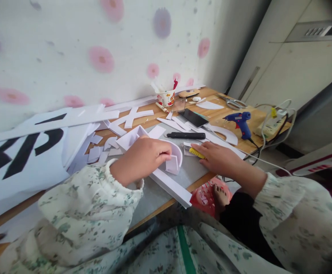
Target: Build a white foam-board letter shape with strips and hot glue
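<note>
Evidently, your left hand (148, 154) grips a partly walled white form (172, 185); your right hand (219, 156) grasps a yellow cutter (196, 152); one flat arc (229, 136) lies unwalled.

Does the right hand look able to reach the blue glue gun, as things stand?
Probably yes: the blue glue gun is just beyond the right hand, with only low white pieces and a thin cable between them. That hand holds a yellow tool, which it should likely put down first.

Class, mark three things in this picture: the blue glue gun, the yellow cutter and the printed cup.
Blue glue gun (242, 123): head view, middle of its body.
Yellow cutter (196, 153): head view, on its yellow handle.
Printed cup (166, 99): head view, front of its wall.
</note>
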`<state>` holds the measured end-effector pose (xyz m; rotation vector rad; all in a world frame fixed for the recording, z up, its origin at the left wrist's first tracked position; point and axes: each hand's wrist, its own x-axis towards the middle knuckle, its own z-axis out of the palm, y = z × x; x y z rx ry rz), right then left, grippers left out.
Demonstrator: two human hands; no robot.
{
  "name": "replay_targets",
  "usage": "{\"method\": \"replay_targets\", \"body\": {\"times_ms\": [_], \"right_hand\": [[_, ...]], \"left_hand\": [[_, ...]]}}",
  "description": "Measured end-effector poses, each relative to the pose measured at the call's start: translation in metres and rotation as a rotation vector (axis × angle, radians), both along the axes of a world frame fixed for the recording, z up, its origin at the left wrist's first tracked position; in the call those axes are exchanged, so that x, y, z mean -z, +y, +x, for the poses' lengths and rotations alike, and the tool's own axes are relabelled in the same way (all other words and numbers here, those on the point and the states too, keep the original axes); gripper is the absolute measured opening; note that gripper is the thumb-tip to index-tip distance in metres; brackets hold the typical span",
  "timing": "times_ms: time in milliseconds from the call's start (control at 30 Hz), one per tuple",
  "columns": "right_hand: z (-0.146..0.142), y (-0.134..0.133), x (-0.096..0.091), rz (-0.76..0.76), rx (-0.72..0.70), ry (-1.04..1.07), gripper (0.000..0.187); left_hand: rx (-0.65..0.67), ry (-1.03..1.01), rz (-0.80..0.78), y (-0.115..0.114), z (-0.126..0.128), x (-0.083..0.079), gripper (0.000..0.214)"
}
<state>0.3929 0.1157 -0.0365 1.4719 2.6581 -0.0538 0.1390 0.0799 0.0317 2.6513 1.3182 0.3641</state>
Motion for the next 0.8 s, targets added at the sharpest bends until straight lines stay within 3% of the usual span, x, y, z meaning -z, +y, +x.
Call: {"method": "replay_targets", "body": {"times_ms": [267, 533, 800], "right_hand": [[0.0030, -0.0024, 0.0045, 0.023, -0.022, 0.024, 0.056], [0.0034, -0.0045, 0.0021, 0.011, -0.023, 0.019, 0.057], [0.0023, -0.0046, 0.0033, 0.041, -0.035, 0.011, 0.056]], "left_hand": [[0.094, 0.025, 0.055, -0.0052, 0.0033, -0.0022, 0.012], [0.037, 0.055, 0.108, -0.0057, -0.0003, -0.0070, 0.016], [0.114, 0.072, 0.156, -0.0053, 0.0006, -0.0027, 0.013]]}}
